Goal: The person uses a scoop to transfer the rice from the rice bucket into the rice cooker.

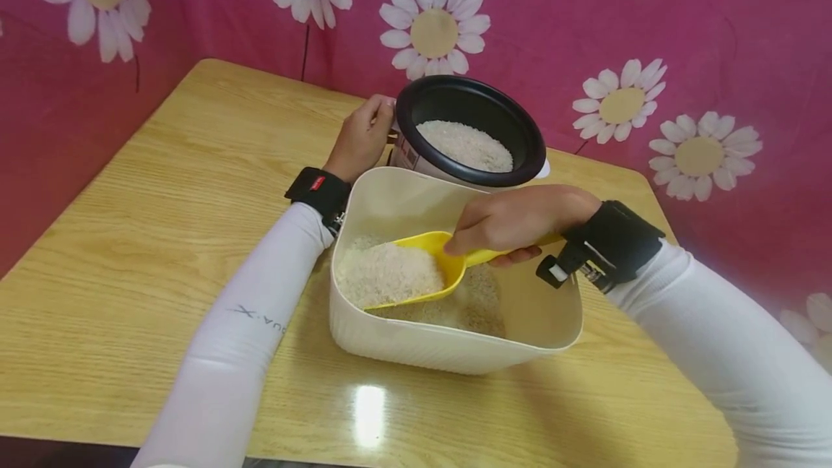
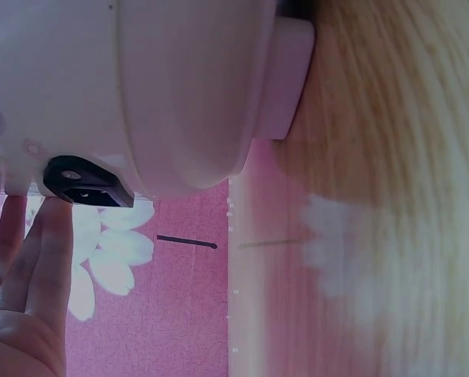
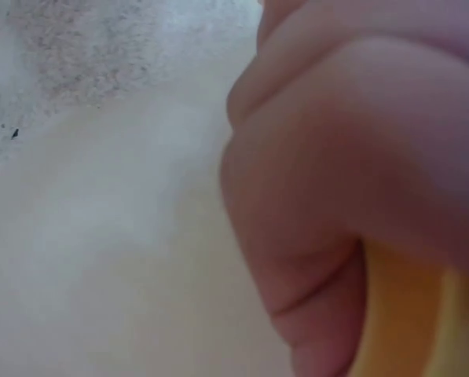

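Note:
My right hand [image 1: 520, 215] grips the handle of a yellow scoop [image 1: 455, 266], fingers wrapped round it. White rice [image 1: 393, 273] heaps in the scoop, which is inside a cream-coloured bin [image 1: 416, 349], over more rice [image 1: 481, 305]. In the right wrist view, curled fingers [image 3: 313, 181] close round the yellow handle [image 3: 403, 314]. Behind the bin stands a rice cooker [image 2: 187, 94] with a black inner pot [image 1: 520, 125] partly filled with rice [image 1: 464, 143]. My left hand [image 1: 364, 137] touches the cooker's left side; the left wrist view shows straight fingers [image 2: 49, 259] against its body near a black power socket [image 2: 85, 184].
Both containers stand on a wood-grain table [image 1: 195, 186]. A pink cloth [image 1: 539, 27] with white daisies hangs behind the table and at its left. Black straps [image 1: 617, 240] hold cameras on both wrists.

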A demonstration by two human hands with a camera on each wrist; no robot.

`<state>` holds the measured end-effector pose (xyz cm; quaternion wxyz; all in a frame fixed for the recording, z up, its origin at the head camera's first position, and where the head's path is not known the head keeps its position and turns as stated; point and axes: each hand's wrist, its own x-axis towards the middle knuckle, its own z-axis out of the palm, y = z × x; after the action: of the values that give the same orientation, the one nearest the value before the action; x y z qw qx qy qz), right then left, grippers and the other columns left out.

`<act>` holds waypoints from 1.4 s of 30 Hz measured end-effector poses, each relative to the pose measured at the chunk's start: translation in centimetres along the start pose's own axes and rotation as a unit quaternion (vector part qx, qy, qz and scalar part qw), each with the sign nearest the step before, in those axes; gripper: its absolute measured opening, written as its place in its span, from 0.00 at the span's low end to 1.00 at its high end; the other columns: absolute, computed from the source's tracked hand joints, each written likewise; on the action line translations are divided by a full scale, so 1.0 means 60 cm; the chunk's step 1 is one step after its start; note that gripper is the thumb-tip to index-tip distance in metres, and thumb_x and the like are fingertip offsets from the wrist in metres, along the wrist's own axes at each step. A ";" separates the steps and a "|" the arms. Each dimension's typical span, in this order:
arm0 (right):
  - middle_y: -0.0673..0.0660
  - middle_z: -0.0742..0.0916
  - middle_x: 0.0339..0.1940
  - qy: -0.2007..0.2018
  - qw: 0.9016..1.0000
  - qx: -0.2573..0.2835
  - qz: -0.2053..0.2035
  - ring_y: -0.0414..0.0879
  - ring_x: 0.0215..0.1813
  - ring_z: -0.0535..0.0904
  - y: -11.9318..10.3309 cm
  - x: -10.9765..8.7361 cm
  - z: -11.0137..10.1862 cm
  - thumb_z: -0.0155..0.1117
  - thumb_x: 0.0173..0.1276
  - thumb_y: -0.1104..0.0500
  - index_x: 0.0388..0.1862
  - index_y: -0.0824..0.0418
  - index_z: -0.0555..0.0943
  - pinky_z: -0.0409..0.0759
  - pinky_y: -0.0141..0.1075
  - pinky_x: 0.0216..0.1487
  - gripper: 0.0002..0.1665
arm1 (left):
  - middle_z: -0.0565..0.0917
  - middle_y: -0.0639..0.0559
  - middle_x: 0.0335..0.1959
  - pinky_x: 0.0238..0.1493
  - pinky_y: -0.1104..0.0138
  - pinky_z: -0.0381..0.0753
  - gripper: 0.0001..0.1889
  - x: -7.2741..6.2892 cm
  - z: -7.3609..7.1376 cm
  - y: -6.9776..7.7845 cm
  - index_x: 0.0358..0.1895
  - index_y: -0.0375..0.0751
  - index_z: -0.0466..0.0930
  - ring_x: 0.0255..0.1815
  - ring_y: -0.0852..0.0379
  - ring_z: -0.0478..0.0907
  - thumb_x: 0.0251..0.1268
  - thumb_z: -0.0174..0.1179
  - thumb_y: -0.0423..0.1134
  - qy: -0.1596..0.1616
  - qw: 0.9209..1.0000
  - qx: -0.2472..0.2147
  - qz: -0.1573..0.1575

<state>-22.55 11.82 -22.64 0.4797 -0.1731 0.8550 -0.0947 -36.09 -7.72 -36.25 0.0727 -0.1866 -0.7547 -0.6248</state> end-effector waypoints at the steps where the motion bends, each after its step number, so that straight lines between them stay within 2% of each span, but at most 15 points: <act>1: 0.49 0.71 0.14 -0.001 1.000 0.001 0.000 0.44 0.14 0.65 -0.001 -0.003 -0.001 0.51 0.79 0.37 0.31 0.54 0.80 0.68 0.31 0.20 0.26 | 0.82 0.40 0.55 0.62 0.55 0.87 0.22 -0.001 0.000 0.000 0.62 0.39 0.74 0.58 0.48 0.83 0.85 0.41 0.52 -0.001 1.000 -0.001 -0.002; 5: 0.49 0.73 0.16 0.010 1.000 0.012 0.018 0.44 0.15 0.66 -0.003 -0.015 -0.007 0.53 0.77 0.36 0.38 0.52 0.83 0.69 0.31 0.20 0.24 | 0.82 0.40 0.55 0.61 0.55 0.88 0.22 -0.002 0.001 0.001 0.62 0.39 0.74 0.58 0.47 0.83 0.85 0.41 0.52 -0.005 1.000 -0.007 -0.002; 8: 0.50 0.74 0.17 0.024 0.999 0.016 0.029 0.44 0.16 0.66 -0.005 -0.025 -0.011 0.54 0.77 0.35 0.40 0.53 0.82 0.70 0.32 0.20 0.25 | 0.82 0.39 0.54 0.61 0.54 0.88 0.22 -0.001 0.000 0.000 0.62 0.39 0.74 0.58 0.46 0.83 0.85 0.41 0.51 -0.002 1.000 -0.007 0.003; 15: 0.50 0.73 0.15 0.059 0.997 0.024 0.033 0.44 0.14 0.67 -0.001 -0.054 -0.013 0.56 0.76 0.35 0.30 0.57 0.76 0.71 0.35 0.18 0.28 | 0.82 0.37 0.52 0.61 0.54 0.87 0.21 0.000 -0.003 0.004 0.60 0.37 0.75 0.57 0.45 0.84 0.85 0.41 0.50 -0.004 1.000 -0.015 0.006; 21: 0.51 0.76 0.19 0.076 0.995 0.042 0.049 0.45 0.17 0.69 0.013 -0.071 -0.012 0.58 0.75 0.37 0.40 0.57 0.80 0.71 0.33 0.20 0.24 | 0.81 0.38 0.51 0.61 0.54 0.87 0.21 -0.001 -0.003 0.002 0.60 0.37 0.75 0.56 0.44 0.84 0.85 0.42 0.50 -0.003 1.000 -0.018 0.004; 28: 0.51 0.75 0.19 0.104 0.992 0.053 0.047 0.44 0.17 0.67 0.036 -0.090 -0.010 0.57 0.76 0.37 0.40 0.58 0.80 0.72 0.33 0.19 0.25 | 0.82 0.38 0.53 0.62 0.53 0.87 0.22 0.002 -0.002 -0.003 0.61 0.38 0.74 0.58 0.44 0.83 0.86 0.41 0.50 -0.004 1.000 -0.008 0.005; 35: 0.53 0.73 0.18 0.126 0.988 0.085 0.022 0.45 0.16 0.66 0.056 -0.098 -0.007 0.56 0.78 0.40 0.44 0.62 0.79 0.69 0.36 0.16 0.25 | 0.83 0.38 0.55 0.62 0.53 0.87 0.23 0.000 -0.002 -0.003 0.62 0.38 0.75 0.58 0.45 0.84 0.85 0.40 0.52 -0.001 1.000 -0.012 0.001; 42: 0.54 0.76 0.23 0.144 0.981 0.129 0.033 0.44 0.18 0.68 0.073 -0.106 -0.002 0.57 0.77 0.38 0.44 0.63 0.80 0.68 0.33 0.16 0.27 | 0.83 0.39 0.55 0.62 0.53 0.87 0.23 -0.001 0.001 -0.002 0.63 0.39 0.74 0.58 0.46 0.84 0.85 0.40 0.52 -0.001 1.000 -0.006 0.002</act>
<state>-20.49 18.32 -18.99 0.3724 -0.0656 0.9011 -0.2121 -36.10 -7.69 -36.39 0.0719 -0.1890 -0.7507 -0.6290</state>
